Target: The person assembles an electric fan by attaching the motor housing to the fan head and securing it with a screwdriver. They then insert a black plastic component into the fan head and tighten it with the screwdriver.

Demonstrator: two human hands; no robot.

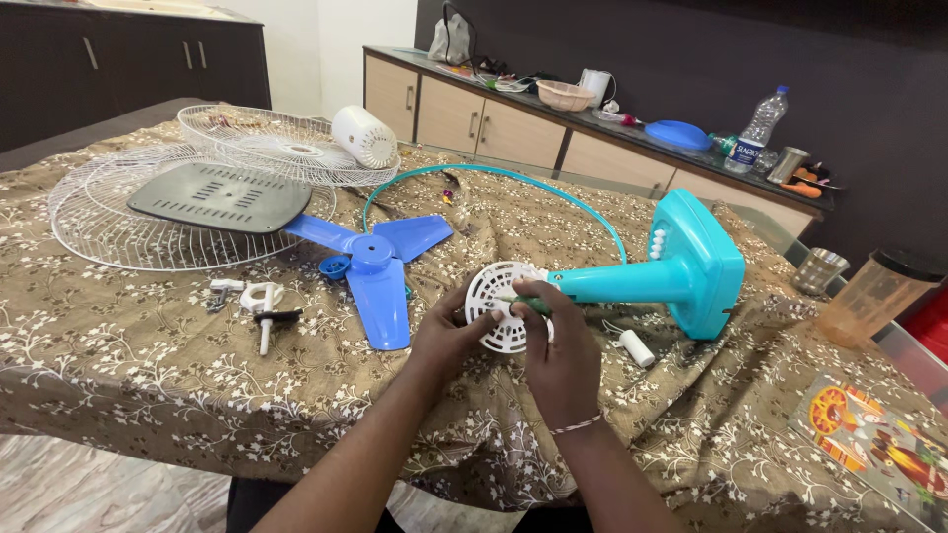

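Observation:
A turquoise fan stand (681, 266) lies on its side on the patterned tablecloth (118, 365), with a round white slotted housing (497, 308) at its near end. My left hand (446, 334) grips the left rim of that housing. My right hand (559, 345) holds a green-handled screwdriver (530, 303) against the housing's face. A blue three-blade fan propeller (380, 259) lies just left of my hands. A small white cylinder (637, 347) rests on the cloth to the right of my right hand.
Two white wire fan guards (99, 212) and a grey slotted plate (219, 196) lie at the left, with a white motor cover (363, 136) and a teal ring (494, 174) behind. Small white and black parts (259, 301) lie near the front. Cups (869, 296) stand right; the counter (592, 128) holds clutter.

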